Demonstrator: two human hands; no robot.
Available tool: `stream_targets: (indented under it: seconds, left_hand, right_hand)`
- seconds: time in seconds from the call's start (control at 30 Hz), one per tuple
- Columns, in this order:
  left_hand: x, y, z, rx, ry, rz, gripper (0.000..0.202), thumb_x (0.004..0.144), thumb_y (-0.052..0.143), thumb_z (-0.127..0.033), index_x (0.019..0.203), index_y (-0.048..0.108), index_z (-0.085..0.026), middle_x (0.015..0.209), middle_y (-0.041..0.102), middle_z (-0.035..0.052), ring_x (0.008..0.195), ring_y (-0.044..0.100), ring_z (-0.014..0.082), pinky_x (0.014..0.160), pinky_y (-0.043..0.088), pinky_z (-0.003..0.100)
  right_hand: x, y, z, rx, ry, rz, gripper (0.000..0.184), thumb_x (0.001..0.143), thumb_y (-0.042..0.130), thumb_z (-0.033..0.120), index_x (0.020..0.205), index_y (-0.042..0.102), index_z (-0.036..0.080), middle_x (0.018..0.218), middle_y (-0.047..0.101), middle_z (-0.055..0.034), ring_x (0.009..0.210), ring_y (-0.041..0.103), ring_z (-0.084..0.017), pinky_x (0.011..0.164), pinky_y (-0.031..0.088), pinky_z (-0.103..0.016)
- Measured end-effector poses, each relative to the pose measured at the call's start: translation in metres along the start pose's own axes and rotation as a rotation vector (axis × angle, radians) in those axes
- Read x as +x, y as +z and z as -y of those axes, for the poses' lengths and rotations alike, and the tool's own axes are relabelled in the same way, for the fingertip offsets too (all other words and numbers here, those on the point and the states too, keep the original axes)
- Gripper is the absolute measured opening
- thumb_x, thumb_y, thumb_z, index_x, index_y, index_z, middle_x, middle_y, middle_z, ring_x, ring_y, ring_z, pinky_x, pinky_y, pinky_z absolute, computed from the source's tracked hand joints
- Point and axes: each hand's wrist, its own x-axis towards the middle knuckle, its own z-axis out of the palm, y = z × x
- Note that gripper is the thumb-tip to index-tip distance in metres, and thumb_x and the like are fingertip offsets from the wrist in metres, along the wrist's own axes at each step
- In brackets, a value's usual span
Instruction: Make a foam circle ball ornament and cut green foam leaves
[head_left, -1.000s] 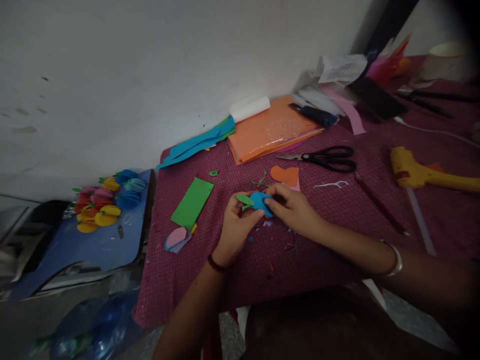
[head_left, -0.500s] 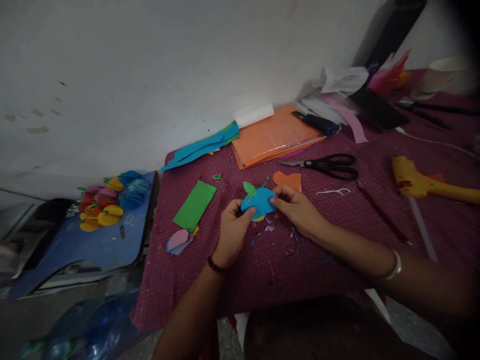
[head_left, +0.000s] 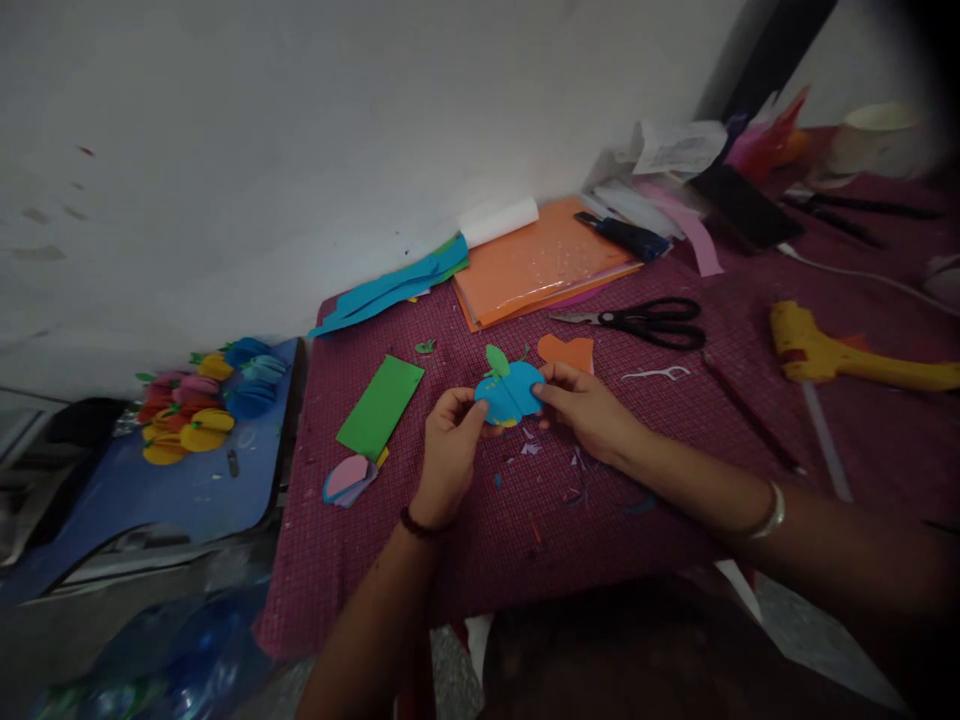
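Note:
Both my hands hold a blue paper apple (head_left: 511,391) with a green leaf on top, just above the maroon checked tablecloth (head_left: 465,520). My left hand (head_left: 448,447) pinches its left edge with thumb and fingers. My right hand (head_left: 587,408) pinches its right edge. The apple faces me, spread open, with a bit of yellow showing at its bottom. Small paper scraps lie on the cloth under my hands.
A green paper strip (head_left: 380,405), pink cut shapes (head_left: 349,478) and an orange heart piece (head_left: 568,351) lie nearby. Black scissors (head_left: 649,322), orange sheets (head_left: 540,262), a yellow glue gun (head_left: 840,355) and a pencil (head_left: 746,410) lie further off. Finished paper fruits (head_left: 202,400) sit on a blue board at left.
The paper apple was turned from folded and low on the cloth to upright and spread open facing me. Both hands kept hold of it and lifted slightly.

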Motion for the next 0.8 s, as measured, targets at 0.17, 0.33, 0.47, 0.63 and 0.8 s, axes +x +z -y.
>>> stream_targets:
  seconds: [0.17, 0.33, 0.47, 0.63, 0.8]
  left_hand:
    - [-0.003, 0.004, 0.000, -0.042, 0.000, 0.025, 0.025, 0.068, 0.074, -0.024, 0.086, 0.058, -0.017, 0.082, 0.063, -0.0005, 0.069, 0.062, 0.0114, 0.060, 0.054, 0.024]
    - [-0.008, 0.008, 0.002, -0.044, -0.029, 0.069, 0.025, 0.066, 0.077, -0.024, 0.082, 0.059, -0.017, 0.081, 0.063, -0.0012, 0.071, 0.060, 0.0112, 0.064, 0.053, 0.025]
    - [-0.010, 0.009, 0.001, -0.028, -0.019, 0.169, 0.035, 0.063, 0.081, -0.024, 0.094, 0.065, -0.019, 0.089, 0.066, 0.0002, 0.080, 0.061, 0.0123, 0.074, 0.051, 0.026]
    - [-0.009, 0.004, 0.003, -0.054, -0.077, 0.239, 0.026, 0.068, 0.079, -0.034, 0.086, 0.069, -0.018, 0.080, 0.065, 0.0002, 0.073, 0.058, 0.0113, 0.071, 0.048, 0.025]
    - [-0.004, -0.001, 0.001, -0.025, -0.039, 0.089, 0.021, 0.074, 0.074, -0.036, 0.075, 0.067, -0.016, 0.061, 0.054, -0.0036, 0.053, 0.044, 0.0057, 0.050, 0.037, 0.019]
  right_hand:
    - [-0.003, 0.000, 0.001, 0.073, 0.124, 0.100, 0.029, 0.065, 0.074, 0.034, 0.077, 0.052, 0.019, 0.058, 0.056, 0.0072, 0.049, 0.052, -0.008, 0.048, 0.045, -0.021]
    - [-0.006, 0.003, -0.001, 0.073, 0.177, 0.210, 0.029, 0.068, 0.075, 0.034, 0.082, 0.055, 0.018, 0.060, 0.059, 0.0061, 0.048, 0.053, -0.007, 0.048, 0.047, -0.021]
    - [-0.009, 0.006, -0.001, 0.094, 0.179, 0.226, 0.030, 0.068, 0.076, 0.029, 0.088, 0.058, 0.019, 0.068, 0.061, 0.0061, 0.051, 0.053, -0.006, 0.045, 0.047, -0.018]
    - [-0.012, 0.003, 0.002, 0.148, 0.339, 0.361, 0.029, 0.070, 0.074, 0.031, 0.093, 0.059, 0.020, 0.065, 0.059, 0.0064, 0.046, 0.049, -0.005, 0.044, 0.046, -0.018]
    - [-0.008, -0.002, 0.000, 0.141, 0.260, 0.360, 0.037, 0.081, 0.059, 0.055, 0.087, 0.056, 0.019, 0.075, 0.064, -0.0001, 0.053, 0.054, -0.007, 0.047, 0.047, -0.020]
